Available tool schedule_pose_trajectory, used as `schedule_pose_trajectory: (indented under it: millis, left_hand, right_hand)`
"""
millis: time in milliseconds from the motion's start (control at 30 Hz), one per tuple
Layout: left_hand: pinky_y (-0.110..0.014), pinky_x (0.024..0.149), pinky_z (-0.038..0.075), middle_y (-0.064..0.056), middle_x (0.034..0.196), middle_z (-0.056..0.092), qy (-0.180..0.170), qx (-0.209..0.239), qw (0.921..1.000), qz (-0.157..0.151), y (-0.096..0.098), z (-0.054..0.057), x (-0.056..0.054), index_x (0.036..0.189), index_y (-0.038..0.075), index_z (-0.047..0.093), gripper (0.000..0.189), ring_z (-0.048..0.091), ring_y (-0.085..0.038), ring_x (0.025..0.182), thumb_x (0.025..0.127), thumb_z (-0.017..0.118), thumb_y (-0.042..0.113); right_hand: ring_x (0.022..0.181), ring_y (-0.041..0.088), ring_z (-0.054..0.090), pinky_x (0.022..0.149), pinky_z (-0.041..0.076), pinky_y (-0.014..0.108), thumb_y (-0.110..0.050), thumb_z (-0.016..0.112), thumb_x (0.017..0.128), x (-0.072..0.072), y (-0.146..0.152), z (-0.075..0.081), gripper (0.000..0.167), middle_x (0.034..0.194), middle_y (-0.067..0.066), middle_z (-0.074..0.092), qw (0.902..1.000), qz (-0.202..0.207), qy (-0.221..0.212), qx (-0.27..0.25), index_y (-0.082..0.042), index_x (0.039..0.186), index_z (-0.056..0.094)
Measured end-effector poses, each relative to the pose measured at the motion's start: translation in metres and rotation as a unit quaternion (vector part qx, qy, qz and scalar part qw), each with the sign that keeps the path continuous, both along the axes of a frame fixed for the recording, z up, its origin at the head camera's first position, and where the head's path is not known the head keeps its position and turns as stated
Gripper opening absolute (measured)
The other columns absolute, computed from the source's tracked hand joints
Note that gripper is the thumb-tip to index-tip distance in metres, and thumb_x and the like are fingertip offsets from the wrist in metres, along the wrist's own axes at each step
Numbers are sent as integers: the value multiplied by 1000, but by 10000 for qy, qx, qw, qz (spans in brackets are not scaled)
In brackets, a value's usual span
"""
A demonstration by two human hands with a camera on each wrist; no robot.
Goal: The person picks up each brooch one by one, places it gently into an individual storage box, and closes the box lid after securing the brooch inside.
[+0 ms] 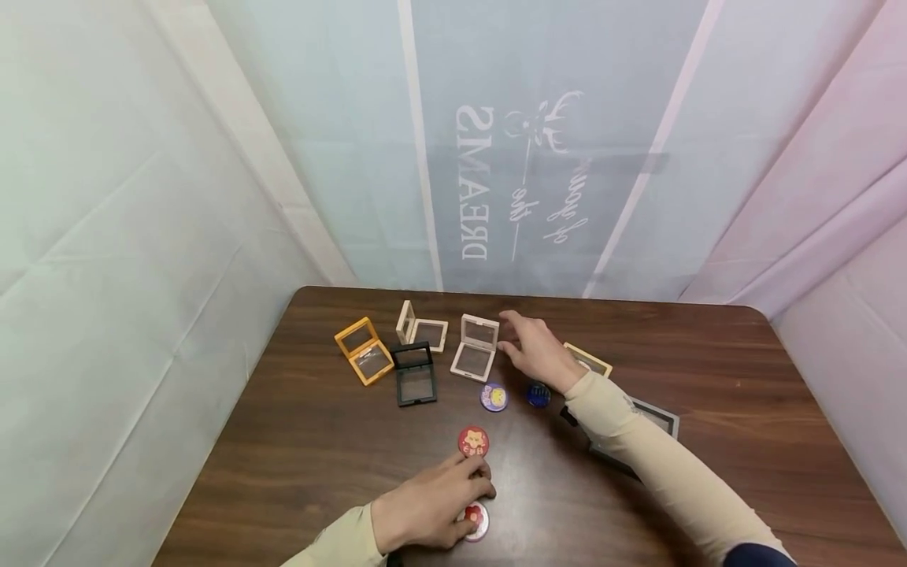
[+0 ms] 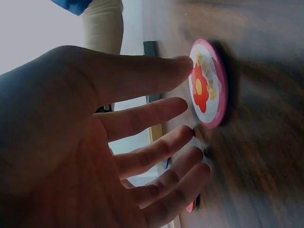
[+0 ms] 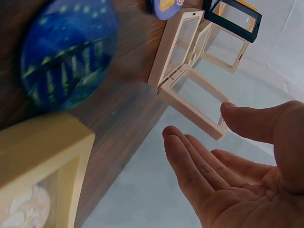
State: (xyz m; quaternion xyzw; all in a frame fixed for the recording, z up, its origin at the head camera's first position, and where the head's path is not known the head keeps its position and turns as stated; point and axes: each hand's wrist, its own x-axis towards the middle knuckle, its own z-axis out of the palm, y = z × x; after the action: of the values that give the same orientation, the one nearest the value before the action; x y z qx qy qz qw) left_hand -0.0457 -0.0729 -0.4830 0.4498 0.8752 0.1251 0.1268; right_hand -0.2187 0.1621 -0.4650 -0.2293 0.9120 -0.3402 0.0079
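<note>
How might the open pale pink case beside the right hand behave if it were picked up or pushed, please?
The pale pink case looks stiff, with straight frame edges. Its raised lid would probably swing if pushed, since it stands along one edge of the base. It may be light for its size, as see-through panes fill most of it.

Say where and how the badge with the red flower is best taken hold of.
Probably by its pink rim, pinched at opposite edges from above and slightly from the left, where the left grip is. The badge is a thin, round disc lying face up on the table; it has no handle, so its edge seems the only good hold.
</note>
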Motion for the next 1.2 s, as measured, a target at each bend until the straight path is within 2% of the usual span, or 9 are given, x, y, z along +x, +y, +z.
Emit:
schedule_pose_trajectory:
  millis: [200, 467, 833, 1033, 1200]
  left_hand:
    - [-19, 93, 52, 10, 123, 59, -108, 49, 9999, -38, 0, 1, -1, 116, 24, 75, 31, 57, -6, 112, 88, 88, 26]
    - [-17, 97, 50, 8, 125, 59, -202, 160, 9996, -135, -4, 1, -3, 112, 22, 77, 34, 57, -5, 113, 82, 91, 19]
    - [-19, 97, 50, 8, 123, 58, -115, 385, 9991, -119, -6, -4, -2, 108, 24, 75, 32, 57, -5, 110, 82, 92, 16]
    - [-16, 93, 49, 10, 119, 59, -290, 552, 9981, -12, -6, -5, -2, 108, 24, 72, 34, 57, -3, 108, 82, 92, 15]
    - [-12, 86, 47, 11, 110, 61, -554, 647, 9964, -27, -5, -5, -5, 108, 21, 70, 28, 56, 2, 98, 88, 88, 14]
  right_hand:
    - [111, 40, 75, 91, 63, 48, -5, 71, 102, -6, -5, 1, 49, 141, 30, 65, 10000, 66, 58, 10, 7, 146, 54]
    - [107, 35, 76, 86, 64, 44, -4, 67, 104, -12, -7, 1, 42, 123, 25, 73, 9999, 86, -44, 66, 6, 144, 58]
    - [86, 24, 75, 67, 59, 34, -4, 64, 106, -14, -9, -4, 19, 105, 19, 77, 9995, 92, 306, -64, 3, 123, 69]
    - [77, 20, 71, 64, 56, 33, -3, 65, 105, -17, -11, -6, 16, 103, 19, 77, 9995, 38, 288, -106, 3, 119, 70]
    - [73, 16, 67, 62, 54, 32, -3, 64, 105, -19, -9, -7, 14, 101, 18, 77, 9993, 18, 340, -183, 3, 116, 71]
